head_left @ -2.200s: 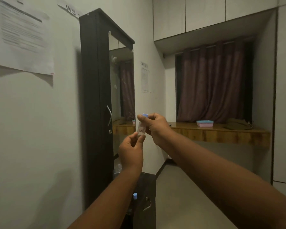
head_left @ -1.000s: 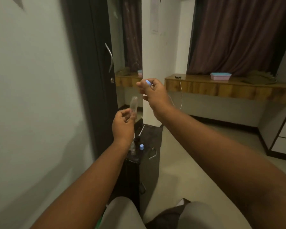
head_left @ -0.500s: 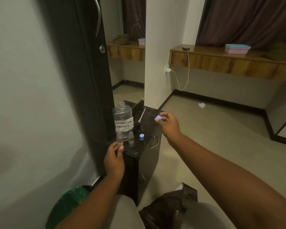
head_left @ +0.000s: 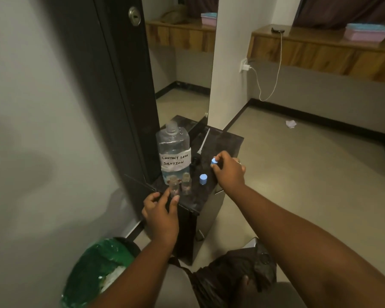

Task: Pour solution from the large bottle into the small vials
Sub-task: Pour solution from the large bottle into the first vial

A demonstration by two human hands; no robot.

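Observation:
A large clear bottle [head_left: 173, 150], labelled "contact lens solution" and uncapped, stands on a small black cabinet [head_left: 228, 141]. Two small open vials stand in front of it. My left hand [head_left: 161, 213] pinches the base of the left vial [head_left: 173, 185] between thumb and forefinger; the right vial [head_left: 186, 182] stands free beside it. My right hand [head_left: 230, 171] hovers over the cabinet's right side and pinches a blue vial cap [head_left: 214, 161]. A second blue cap [head_left: 203, 179] sits on the cabinet top.
A black pump cap with a white tube [head_left: 198, 155] lies right of the bottle. A dark mirrored wardrobe door [head_left: 120, 85] rises behind the cabinet, with a wall at left. A green-lined bin [head_left: 98, 270] stands below, and a black bag [head_left: 231, 278] lies on my lap.
My view has dropped from the room to the cabinet. My left hand brought the opened vial down beside the other one; my right hand carried the removed blue cap down over the cabinet.

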